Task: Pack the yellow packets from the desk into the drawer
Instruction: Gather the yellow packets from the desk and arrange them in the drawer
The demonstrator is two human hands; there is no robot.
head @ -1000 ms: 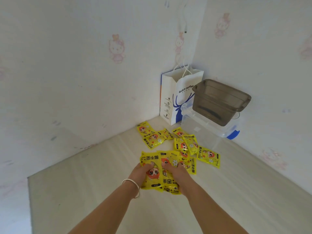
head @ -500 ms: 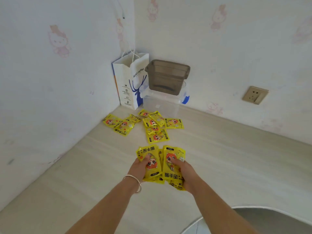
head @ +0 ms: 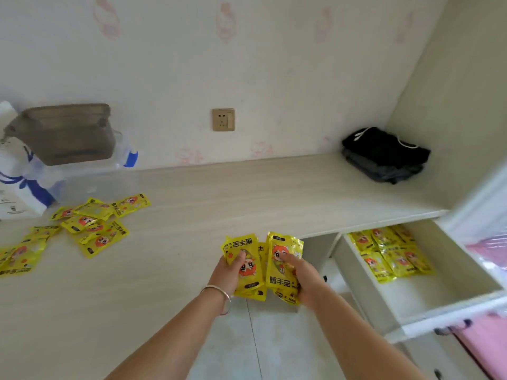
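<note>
My arms reach forward and down, side by side, over the front edge of the counter (head: pixel 247 193). My left hand (head: pixel 229 272) grips one bunch of yellow packets (head: pixel 242 266), thumb pressed flat on the top packet's cartoon face and fingers curled underneath. My right hand (head: pixel 303 275) grasps a second bunch of packets (head: pixel 282 266) the same way, thumb on top, the rest of the fingers hidden below. The two bunches touch along their inner edges. A thin metal bangle (head: pixel 219 293) circles my left wrist.

The packets are flat, glossy foil pouches, rectangular, bright yellow with an orange-haired cartoon figure and black characters printed on them. More loose packets (head: pixel 90 223) lie scattered on the counter, well to the left of my hands, some overlapping. Just right of my hands the drawer (head: pixel 411 300) stands pulled open below the counter, and a layer of stored packets (head: pixel 389 250) lies at its back end; its front half shows bare pale board.

The counter is pale wood-grain laminate, smooth and matte. At its far left stands a smoky brown plastic bin (head: pixel 65 133) atop a clear plastic box (head: pixel 90 182), beside a white paper bag (head: pixel 16 193) with blue print. On the counter's far right corner sits folded dark clothing (head: pixel 384 157).
</note>
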